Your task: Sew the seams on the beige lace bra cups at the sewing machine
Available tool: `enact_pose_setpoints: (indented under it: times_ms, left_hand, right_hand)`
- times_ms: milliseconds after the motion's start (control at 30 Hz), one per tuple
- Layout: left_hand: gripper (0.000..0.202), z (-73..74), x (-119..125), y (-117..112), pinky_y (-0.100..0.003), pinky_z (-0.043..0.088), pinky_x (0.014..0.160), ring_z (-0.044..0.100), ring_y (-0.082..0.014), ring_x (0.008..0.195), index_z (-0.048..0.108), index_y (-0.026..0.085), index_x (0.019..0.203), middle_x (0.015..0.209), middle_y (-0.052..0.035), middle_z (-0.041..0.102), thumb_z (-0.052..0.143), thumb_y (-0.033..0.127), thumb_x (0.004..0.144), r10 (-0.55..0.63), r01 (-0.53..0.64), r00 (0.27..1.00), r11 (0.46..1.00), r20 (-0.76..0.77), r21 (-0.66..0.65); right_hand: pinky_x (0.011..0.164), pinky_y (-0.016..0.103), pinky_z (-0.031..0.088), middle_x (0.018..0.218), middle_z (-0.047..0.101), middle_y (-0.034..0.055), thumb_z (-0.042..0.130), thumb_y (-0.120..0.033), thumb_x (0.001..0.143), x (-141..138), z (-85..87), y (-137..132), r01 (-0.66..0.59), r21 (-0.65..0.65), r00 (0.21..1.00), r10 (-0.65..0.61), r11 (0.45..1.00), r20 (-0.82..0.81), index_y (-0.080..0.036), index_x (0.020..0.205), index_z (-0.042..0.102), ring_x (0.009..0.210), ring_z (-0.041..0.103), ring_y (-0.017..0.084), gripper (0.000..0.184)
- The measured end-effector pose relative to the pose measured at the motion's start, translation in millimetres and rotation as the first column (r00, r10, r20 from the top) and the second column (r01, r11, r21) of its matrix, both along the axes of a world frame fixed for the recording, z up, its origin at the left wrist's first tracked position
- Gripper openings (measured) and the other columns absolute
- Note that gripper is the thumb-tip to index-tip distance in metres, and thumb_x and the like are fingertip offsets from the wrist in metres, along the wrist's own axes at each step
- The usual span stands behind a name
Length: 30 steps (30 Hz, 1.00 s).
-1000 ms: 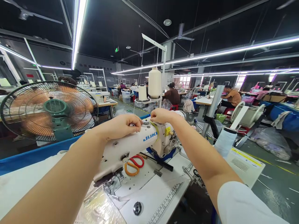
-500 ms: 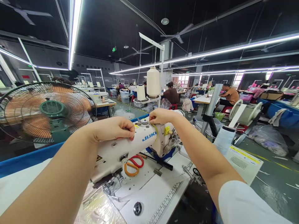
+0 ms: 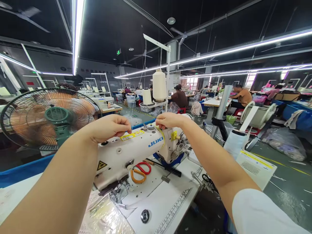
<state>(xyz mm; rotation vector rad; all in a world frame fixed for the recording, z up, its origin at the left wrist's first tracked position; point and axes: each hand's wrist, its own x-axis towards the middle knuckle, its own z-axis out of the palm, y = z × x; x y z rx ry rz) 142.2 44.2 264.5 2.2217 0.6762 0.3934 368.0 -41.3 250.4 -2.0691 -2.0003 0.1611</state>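
A white JUKI sewing machine (image 3: 136,144) lies across the view beneath both hands. Over its top, near a yellow label, my left hand (image 3: 113,126) has thumb and fingers pinched. A thin thread (image 3: 132,113) runs down to those fingertips from the spool stand. My right hand (image 3: 168,120) is pinched beside the metal thread guide (image 3: 151,126) on the machine's top; what is between its fingers is too small to make out. Scissors with orange (image 3: 138,176) and red handles lie behind the needle area. A black bobbin-like disc (image 3: 145,216) rests on the table.
Thread cones (image 3: 159,86) stand on a rack behind the machine. A large green fan (image 3: 56,118) is at left. A metal pole (image 3: 223,105) and a control box (image 3: 255,169) are at right. Plastic-wrapped material (image 3: 108,216) lies in front. Co-workers sit farther back.
My left hand has moved left and slightly up along the machine, uncovering the yellow label. The thread has shifted left with it. My right hand stays almost in place.
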Motion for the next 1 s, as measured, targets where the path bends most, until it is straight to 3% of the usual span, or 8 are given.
enact_pose_setpoints:
  times_ms: [133, 267, 533, 700, 767, 833, 900, 1000]
  left_hand:
    - [0.014, -1.1, 2.9, -0.6, -0.020, 0.031, 0.043, 0.036, -0.0062, 0.045, 0.058, 0.017, 0.055, 0.056, -0.0007, 0.053, 0.066, 0.028, 0.055, 0.096, -0.084, 0.986, 0.992, 0.135, -0.097]
    - [0.015, -0.7, 7.1, -1.9, -0.019, 0.032, 0.044, 0.039, -0.0054, 0.046, 0.058, 0.015, 0.058, 0.057, -0.0002, 0.054, 0.067, 0.026, 0.053, 0.186, -0.158, 0.956, 0.978, 0.224, -0.138]
    - [0.010, -2.5, 15.3, -8.3, -0.020, 0.033, 0.048, 0.039, -0.0047, 0.048, 0.058, 0.014, 0.061, 0.064, -0.0008, 0.060, 0.064, 0.022, 0.057, 0.216, -0.185, 0.939, 0.973, 0.267, -0.136]
    - [0.010, -4.0, 19.6, -11.4, -0.020, 0.034, 0.048, 0.041, -0.0072, 0.048, 0.059, 0.016, 0.061, 0.047, 0.0029, 0.049, 0.064, 0.025, 0.060, 0.213, -0.197, 0.956, 0.976, 0.201, -0.095]
    - [0.013, -5.6, 21.2, -10.4, -0.020, 0.035, 0.048, 0.052, -0.0123, 0.058, 0.057, 0.017, 0.057, 0.044, 0.0023, 0.046, 0.064, 0.027, 0.060, 0.202, -0.193, 0.962, 0.979, 0.181, -0.065]
    - [0.018, -7.5, 22.1, -8.7, -0.018, 0.037, 0.050, 0.060, -0.0204, 0.085, 0.052, 0.018, 0.050, 0.046, -0.0004, 0.048, 0.064, 0.028, 0.058, 0.167, -0.161, 0.966, 0.986, 0.200, -0.045]
    - [0.020, -9.0, 22.1, -7.4, -0.017, 0.038, 0.052, 0.054, -0.0247, 0.111, 0.049, 0.019, 0.047, 0.047, -0.0016, 0.048, 0.065, 0.028, 0.056, 0.103, -0.095, 0.967, 0.994, 0.235, -0.047]
    - [0.020, -9.0, 20.7, -8.2, -0.017, 0.037, 0.052, 0.055, -0.0237, 0.110, 0.050, 0.019, 0.052, 0.047, -0.0005, 0.048, 0.067, 0.027, 0.055, 0.033, -0.010, 0.964, 0.996, 0.265, -0.087]
  right_hand:
    - [0.057, 0.019, 0.041, 0.088, 0.071, 0.0068, 0.043, -0.037, 0.093, -0.5, 0.3, -4.1, 0.011, 0.041, 0.998, -0.014, 0.999, 0.069, -0.015, 0.087, 0.065, 0.074, 0.062, 0.013, 0.032]
    - [0.062, 0.020, 0.039, 0.098, 0.070, 0.0062, 0.064, -0.025, 0.082, -1.2, -1.7, -5.8, 0.019, 0.100, 0.990, -0.033, 0.995, 0.134, -0.017, 0.095, 0.067, 0.085, 0.061, 0.015, 0.016]
    - [0.066, 0.019, 0.040, 0.097, 0.070, 0.0056, 0.064, -0.018, 0.079, -1.6, -9.4, 0.6, -0.001, 0.129, 0.984, -0.022, 0.992, 0.175, -0.016, 0.099, 0.068, 0.085, 0.061, 0.014, 0.020]
    - [0.066, 0.019, 0.039, 0.097, 0.070, 0.0050, 0.063, -0.017, 0.080, -3.5, -9.5, 0.3, 0.008, 0.137, 0.981, -0.034, 0.991, 0.191, -0.016, 0.101, 0.068, 0.084, 0.061, 0.014, 0.022]
    - [0.067, 0.020, 0.039, 0.098, 0.070, 0.0049, 0.063, -0.017, 0.080, -4.1, -9.8, 0.6, 0.013, 0.137, 0.980, -0.040, 0.990, 0.194, -0.016, 0.102, 0.068, 0.085, 0.061, 0.014, 0.023]
    - [0.068, 0.020, 0.040, 0.100, 0.070, 0.0053, 0.063, -0.017, 0.080, -4.3, -10.5, 1.4, 0.020, 0.136, 0.980, -0.046, 0.991, 0.195, -0.016, 0.103, 0.068, 0.086, 0.061, 0.015, 0.023]
    - [0.068, 0.020, 0.040, 0.101, 0.069, 0.0060, 0.062, -0.016, 0.080, -4.0, -11.3, 2.4, 0.027, 0.136, 0.979, -0.054, 0.990, 0.196, -0.016, 0.102, 0.068, 0.088, 0.061, 0.016, 0.023]
    - [0.068, 0.021, 0.040, 0.101, 0.069, 0.0060, 0.060, -0.016, 0.080, -3.5, -12.4, 3.7, 0.027, 0.141, 0.978, -0.055, 0.990, 0.199, -0.016, 0.100, 0.069, 0.089, 0.060, 0.016, 0.022]
